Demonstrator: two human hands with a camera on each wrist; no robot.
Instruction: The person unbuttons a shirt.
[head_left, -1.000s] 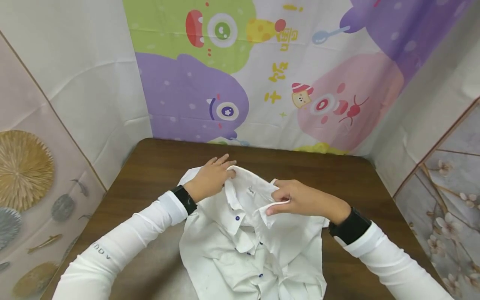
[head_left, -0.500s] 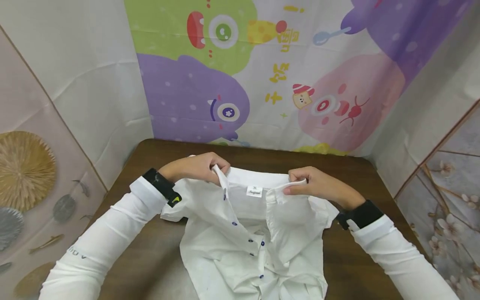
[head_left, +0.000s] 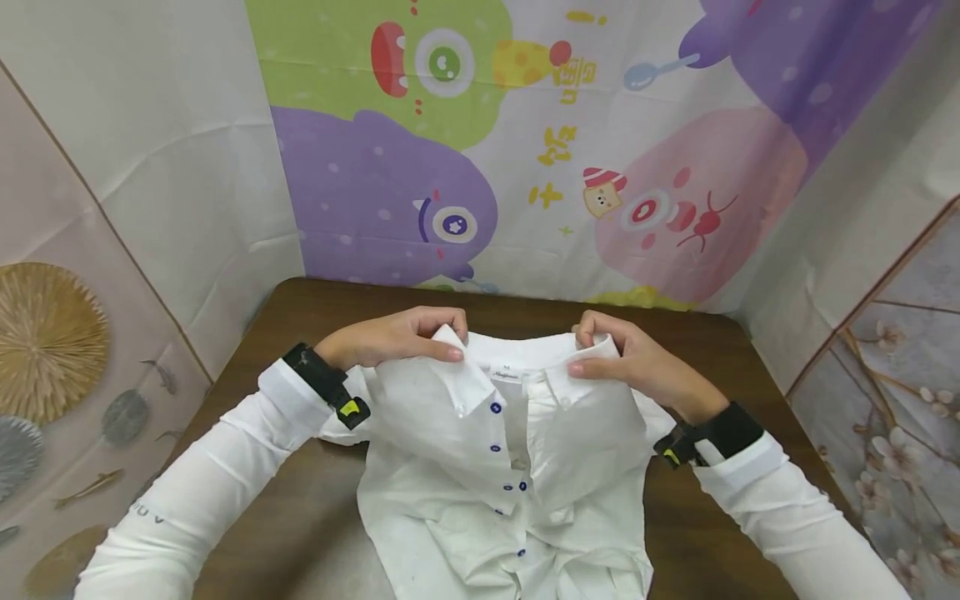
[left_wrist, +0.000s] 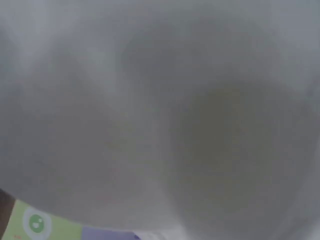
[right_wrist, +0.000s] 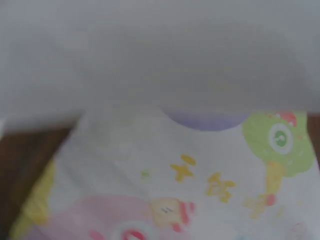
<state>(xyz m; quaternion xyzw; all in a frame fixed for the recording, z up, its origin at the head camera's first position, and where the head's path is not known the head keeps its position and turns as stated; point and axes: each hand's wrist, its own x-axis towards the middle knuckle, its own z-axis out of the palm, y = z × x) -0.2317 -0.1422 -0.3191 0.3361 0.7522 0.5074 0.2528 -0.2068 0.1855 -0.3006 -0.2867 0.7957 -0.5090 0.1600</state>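
Observation:
A white short-sleeved shirt [head_left: 450, 483] with blue buttons lies on the table, its front partly undone and its collar end toward the far side. My left hand [head_left: 408, 335] pinches the left side of the collar, thumb on top of the cloth. On the other side my right hand [head_left: 637, 358] pinches the collar's right part between thumb and fingers. Between the hands a label [head_left: 506, 372] shows inside the neck. White cloth [left_wrist: 125, 125] fills most of the left wrist view, blurred. In the right wrist view, blurred cloth [right_wrist: 175, 65] covers the upper part, and neither hand can be made out.
The brown wooden table [head_left: 262, 533] has rounded far corners. Behind it hangs a cartoon-printed curtain [head_left: 540, 250]. Patterned side cloths [head_left: 67, 208] stand at left and right. Black bands with cameras [head_left: 322, 383] sit on both wrists.
My left hand has turned over and now grips the collar from the left. Both hands have spread apart, the neck opening has widened, and the left collar flap now folds down over the front.

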